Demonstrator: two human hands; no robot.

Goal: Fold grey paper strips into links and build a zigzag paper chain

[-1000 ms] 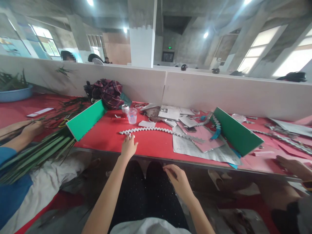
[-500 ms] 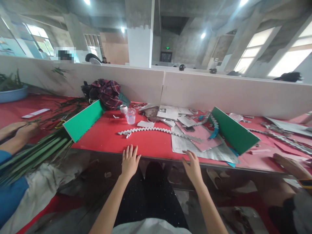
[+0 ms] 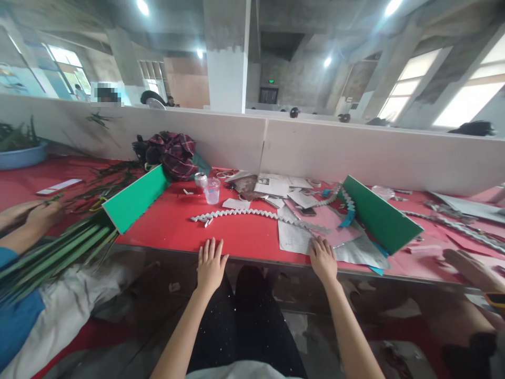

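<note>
My left hand lies palm down at the front edge of the red table, fingers stretched out and nothing in it. Farther right, my right hand rests flat on the front of a printed newspaper sheet, its fingers extended. Beyond both hands a folded paper zigzag chain stretches across the table, its right part lying over the papers. A pink sheet is on the newspaper, with a dark phone-like object near it. Neither hand touches the chain.
Green dividers stand at left and right. A plastic cup and a can stand behind the chain, near plaid cloth. At left, a co-worker's hands are near long green leaves; another person's hand is at right.
My right hand has moved right and settled on the newspaper. My left hand stays at the table edge. The view has shifted slightly.
</note>
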